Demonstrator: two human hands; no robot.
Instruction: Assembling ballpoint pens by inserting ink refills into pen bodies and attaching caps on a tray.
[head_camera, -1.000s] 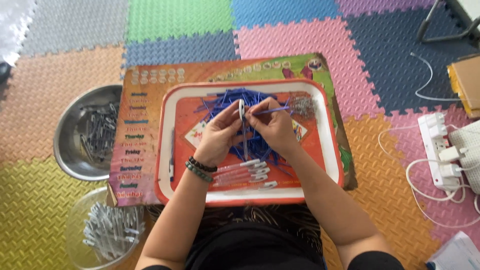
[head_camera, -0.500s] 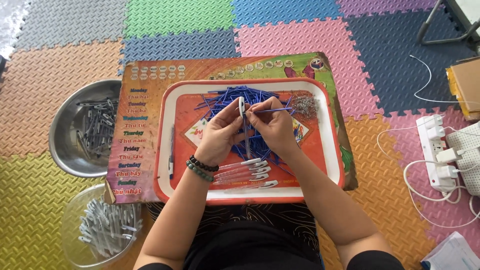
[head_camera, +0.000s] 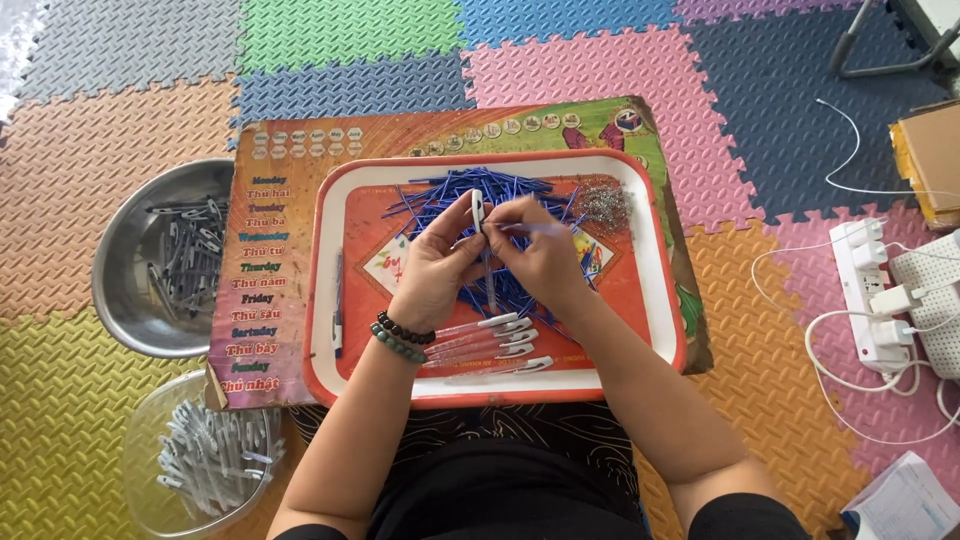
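Over a red tray with a white rim (head_camera: 655, 250), my left hand (head_camera: 437, 262) holds a clear pen barrel with a white clip (head_camera: 478, 215) upright. My right hand (head_camera: 545, 255) pinches a thin blue refill (head_camera: 530, 229) whose tip meets the barrel. A heap of blue refills (head_camera: 470, 190) lies at the tray's far side. A small pile of metal springs (head_camera: 603, 203) sits at its far right. Several assembled pens with white clips (head_camera: 495, 340) lie in a row near my left wrist, which wears bead bracelets.
The tray rests on a colourful printed board (head_camera: 270, 270) on foam floor mats. A metal bowl (head_camera: 125, 290) of grey pen parts stands left; a clear bowl (head_camera: 150, 470) of white-clipped pieces sits below it. A power strip (head_camera: 865, 290) with cables lies right.
Both hands stay together over the tray, holding the barrel and refill. The view has shifted slightly; nothing else has visibly moved.
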